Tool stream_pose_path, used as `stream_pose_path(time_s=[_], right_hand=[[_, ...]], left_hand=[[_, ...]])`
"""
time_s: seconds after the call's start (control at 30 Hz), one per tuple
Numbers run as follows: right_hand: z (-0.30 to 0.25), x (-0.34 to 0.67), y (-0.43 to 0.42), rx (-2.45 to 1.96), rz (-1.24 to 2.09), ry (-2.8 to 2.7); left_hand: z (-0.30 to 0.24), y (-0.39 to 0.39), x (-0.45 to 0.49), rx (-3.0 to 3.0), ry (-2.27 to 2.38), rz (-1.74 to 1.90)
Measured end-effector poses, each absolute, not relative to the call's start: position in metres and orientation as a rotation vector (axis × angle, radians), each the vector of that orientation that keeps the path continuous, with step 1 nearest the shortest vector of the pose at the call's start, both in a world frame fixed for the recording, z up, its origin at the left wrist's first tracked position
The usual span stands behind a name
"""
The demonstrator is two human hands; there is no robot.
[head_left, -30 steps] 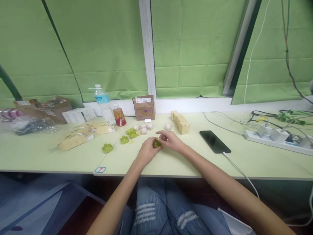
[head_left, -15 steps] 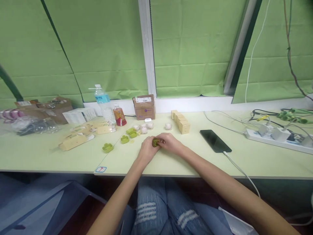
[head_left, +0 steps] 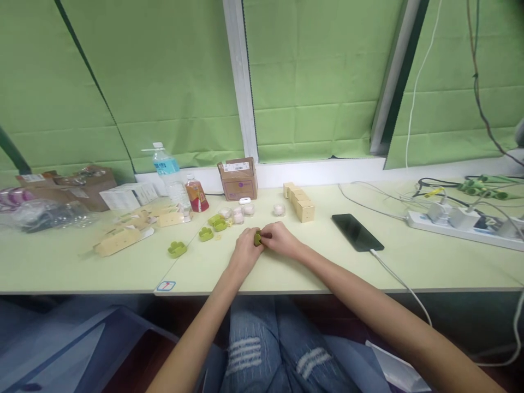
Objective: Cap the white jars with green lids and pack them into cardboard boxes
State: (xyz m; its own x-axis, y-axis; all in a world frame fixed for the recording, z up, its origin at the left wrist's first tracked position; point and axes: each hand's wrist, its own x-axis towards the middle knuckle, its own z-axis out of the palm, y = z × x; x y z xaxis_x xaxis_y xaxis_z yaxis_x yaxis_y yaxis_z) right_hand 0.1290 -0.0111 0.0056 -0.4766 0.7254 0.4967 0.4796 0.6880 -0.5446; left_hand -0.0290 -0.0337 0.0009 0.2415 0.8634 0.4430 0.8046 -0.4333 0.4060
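Over the table, near its front edge, my two hands meet around a small green flower-shaped holder point(head_left: 257, 238). My left hand point(head_left: 244, 251) is closed on its left side. The fingers of my right hand point(head_left: 281, 240) pinch at its right side; they hide part of it, and I cannot tell whether they hold something else as well. To the left lie more green flower-shaped holders, one near the table seam point(head_left: 177, 249), one point(head_left: 206, 234) farther back and a pair point(head_left: 220, 224) beside the jars. Several small clear jars point(head_left: 238, 216) with pinkish contents stand behind my hands, and one jar point(head_left: 279, 209) stands apart.
A row of small yellow boxes point(head_left: 305, 212) stands behind my right hand. Rightward are a black phone point(head_left: 356, 232) on a white cable and a power strip point(head_left: 462, 225). Behind stand a carton point(head_left: 239, 188), a red-labelled bottle point(head_left: 198, 197) and a water bottle point(head_left: 170, 174). Flattened packaging point(head_left: 118, 240) lies left.
My right fingers have shifted slightly at the green holder, which is turned a little and shows brighter. The whole view has moved slightly, and the things on the table stay in place.
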Motion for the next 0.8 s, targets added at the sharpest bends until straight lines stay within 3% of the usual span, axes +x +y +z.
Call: stream_pose_path(time_s=[0.17, 0.4, 0.67, 0.8], right_hand=[[0.0012, 0.1334, -0.0077, -0.839, 0.702, -2.047], [-0.0014, 0.1363, -0.0048, -0.755, 0.826, -2.0], [-0.0019, 0.1322, -0.0077, -0.807, 0.88, -1.916], [-0.0002, 0.1307, -0.0106, -0.85, 0.692, -2.005]], left_hand=[[0.0008, -0.0352, -0.0285, 2.431, 1.582, 0.991], [0.0036, -0.0371, -0.0273, 2.392, 1.58, 0.997], [0.0029, -0.0379, -0.0269, 2.412, 1.55, 1.015], [0.0017, -0.037, -0.0264, 2.404, 1.572, 1.018]])
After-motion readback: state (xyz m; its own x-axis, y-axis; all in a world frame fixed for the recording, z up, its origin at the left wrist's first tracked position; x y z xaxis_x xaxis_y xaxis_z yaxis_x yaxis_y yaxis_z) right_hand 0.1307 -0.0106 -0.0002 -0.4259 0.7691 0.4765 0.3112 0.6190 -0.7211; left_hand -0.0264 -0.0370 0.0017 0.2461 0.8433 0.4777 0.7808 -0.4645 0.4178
